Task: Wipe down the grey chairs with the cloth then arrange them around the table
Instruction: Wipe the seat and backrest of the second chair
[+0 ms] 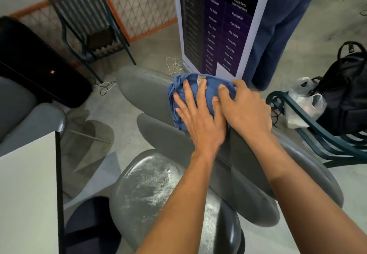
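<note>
In the middle of the frame a blue cloth is draped over the top edge of the backrest of a grey chair. It is pressed flat by the left hand, whose fingers are spread straight across the fabric, and it is gripped at its right end by the right hand, whose fingers are curled over the bunched cloth and the backrest edge. The scuffed, whitish seat of the same chair is seen below, at lower centre. A second grey chair is visible at the left edge, beside the pale bench in the lower left corner.

The wiping is judged to be at the backrest, with the seat and the other chair not yet cleaned. The cloth could be pulled off the narrow edge if pressure is released during a stroke, and it would then drop toward the white cables on the floor. The chair could also be tipped or pushed into the standing banner just behind it if it is leaned on too heavily.
</note>
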